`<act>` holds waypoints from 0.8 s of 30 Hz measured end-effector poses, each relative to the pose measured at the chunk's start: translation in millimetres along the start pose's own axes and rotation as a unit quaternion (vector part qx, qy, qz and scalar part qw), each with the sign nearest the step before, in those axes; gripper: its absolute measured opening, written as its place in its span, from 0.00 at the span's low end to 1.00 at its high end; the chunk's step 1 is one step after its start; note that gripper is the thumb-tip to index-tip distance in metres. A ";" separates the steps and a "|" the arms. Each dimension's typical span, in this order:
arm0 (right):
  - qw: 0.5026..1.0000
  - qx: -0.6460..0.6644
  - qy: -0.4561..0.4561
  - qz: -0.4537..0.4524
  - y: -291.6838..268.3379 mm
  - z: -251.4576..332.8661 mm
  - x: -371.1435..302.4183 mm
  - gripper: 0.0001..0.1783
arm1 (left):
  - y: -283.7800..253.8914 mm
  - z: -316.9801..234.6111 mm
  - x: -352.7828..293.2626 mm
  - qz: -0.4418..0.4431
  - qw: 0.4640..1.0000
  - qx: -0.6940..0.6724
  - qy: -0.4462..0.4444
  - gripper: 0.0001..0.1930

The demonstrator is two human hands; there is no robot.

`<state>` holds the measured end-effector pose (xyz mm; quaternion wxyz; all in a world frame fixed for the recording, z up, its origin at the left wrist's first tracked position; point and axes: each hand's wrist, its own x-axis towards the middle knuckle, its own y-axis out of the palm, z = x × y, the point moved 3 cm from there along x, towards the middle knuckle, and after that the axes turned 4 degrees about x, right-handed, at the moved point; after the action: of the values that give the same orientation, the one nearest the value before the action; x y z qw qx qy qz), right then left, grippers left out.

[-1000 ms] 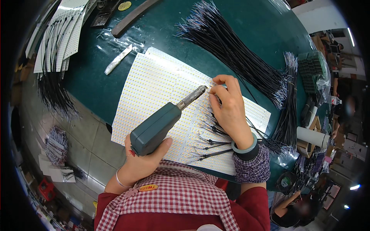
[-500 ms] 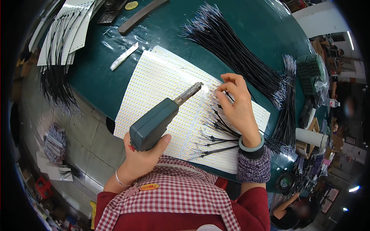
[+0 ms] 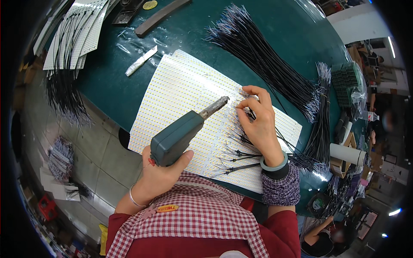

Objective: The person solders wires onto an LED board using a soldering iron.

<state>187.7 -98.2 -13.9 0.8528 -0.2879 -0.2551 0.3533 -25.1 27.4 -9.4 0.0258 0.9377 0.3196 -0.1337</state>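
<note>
My left hand (image 3: pixel 165 174) is wrapped round the grip of a dark green soldering gun (image 3: pixel 178 133). Its tip points up and right over a white LED board sheet (image 3: pixel 167 94) dotted with small yellow chips. Just right of that tip, my right hand (image 3: pixel 260 124) pinches a thin wire end (image 3: pixel 237 107) between thumb and finger, close to the sheet; the exact contact is too small to make out. Several black cables (image 3: pixel 241 154) with knots and split, bare ends lie across the sheet's right part, partly hidden under my right hand.
Beyond the sheet lies a large bundle of black cables (image 3: pixel 262 56), with another bundle (image 3: pixel 318 112) to its right. A white-wrapped blade-shaped tool (image 3: pixel 142 61) and a dark bar (image 3: pixel 161 17) lie at the back left. Stacked boards with cables (image 3: pixel 79 36) overhang the table's left edge.
My right hand has shifted slightly left and down, its thumb and finger closing together. The soldering gun has moved a little to the right, its tip nearer my right fingertips.
</note>
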 end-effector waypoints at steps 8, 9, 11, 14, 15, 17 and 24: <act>0.999 -0.026 -0.015 0.016 1.4 1.3 1.6 0.05 | 6.1 5.4 1.2 0.012 0.999 0.039 0.013 0.09; 0.999 -0.025 -0.013 0.015 1.3 1.4 1.8 0.05 | 6.5 4.8 1.6 0.013 0.999 0.039 0.013 0.09; 1.000 -0.024 -0.011 0.015 1.2 0.8 1.8 0.05 | 7.5 3.2 2.6 0.026 0.999 0.040 0.010 0.09; 1.000 -0.021 -0.009 0.010 1.0 -0.6 1.8 0.05 | 7.8 2.4 4.0 0.032 0.998 0.046 0.013 0.08; 0.999 -0.027 -0.016 0.011 0.9 -0.6 1.9 0.05 | 7.6 2.6 4.2 0.033 0.998 0.046 0.013 0.08; 0.999 -0.032 -0.022 0.012 1.4 -0.2 2.3 0.05 | 7.5 2.8 4.2 0.045 0.997 0.063 0.018 0.10; 0.998 -0.045 -0.038 0.006 2.1 1.2 1.8 0.06 | 7.4 7.7 1.4 0.065 0.993 0.088 0.039 0.15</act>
<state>187.1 -95.2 -14.1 0.8265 -0.3140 -0.3013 0.3571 -21.4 21.2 -17.4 -0.0610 0.9597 0.2456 -0.1223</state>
